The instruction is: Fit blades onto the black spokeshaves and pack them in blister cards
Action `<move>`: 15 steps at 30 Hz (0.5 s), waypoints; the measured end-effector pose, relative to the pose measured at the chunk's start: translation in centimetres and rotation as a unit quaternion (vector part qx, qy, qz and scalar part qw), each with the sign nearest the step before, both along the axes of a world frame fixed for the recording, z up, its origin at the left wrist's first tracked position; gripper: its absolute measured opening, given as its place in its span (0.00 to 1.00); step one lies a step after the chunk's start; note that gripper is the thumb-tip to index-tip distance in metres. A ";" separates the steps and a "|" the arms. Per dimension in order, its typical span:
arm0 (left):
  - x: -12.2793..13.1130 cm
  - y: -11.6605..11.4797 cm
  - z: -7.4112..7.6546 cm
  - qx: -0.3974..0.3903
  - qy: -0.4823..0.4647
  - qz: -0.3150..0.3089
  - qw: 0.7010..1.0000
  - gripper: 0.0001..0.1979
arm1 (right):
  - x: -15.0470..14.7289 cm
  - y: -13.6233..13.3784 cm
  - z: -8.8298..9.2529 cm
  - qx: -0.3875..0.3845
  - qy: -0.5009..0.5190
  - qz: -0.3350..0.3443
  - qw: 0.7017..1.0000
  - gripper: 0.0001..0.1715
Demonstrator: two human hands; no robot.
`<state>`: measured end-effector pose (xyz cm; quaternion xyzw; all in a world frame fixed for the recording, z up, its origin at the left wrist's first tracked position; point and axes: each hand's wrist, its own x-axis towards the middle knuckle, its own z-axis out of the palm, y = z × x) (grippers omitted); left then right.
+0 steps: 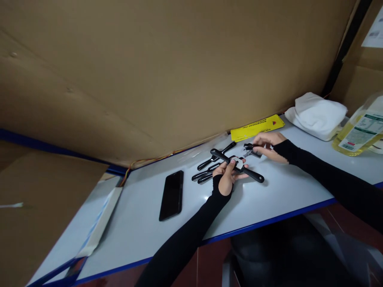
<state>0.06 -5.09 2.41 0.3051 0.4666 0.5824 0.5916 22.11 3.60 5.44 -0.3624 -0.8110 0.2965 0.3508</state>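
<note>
My left hand (228,175), in a black sleeve, is closed around a long black handle (254,175) that carries a small white piece (238,162) near my fingers. My right hand (267,144) reaches over the table and pinches a small black and metal part (249,149). Several more black handles (209,168) lie on the white table (143,235) just left of my left hand.
A black phone (171,194) lies flat left of the handles. A yellow label (256,127) rests against the cardboard wall (149,71). A folded white cloth (317,114) and a bottle of yellow liquid (360,131) stand at the right. A white strip (100,223) lies at the left edge.
</note>
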 end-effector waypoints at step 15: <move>0.4 -0.7 0.1 -0.024 0.034 -0.093 0.995 0.28 | -1.6 -2.7 -0.8 -0.029 0.055 0.109 0.992 0.09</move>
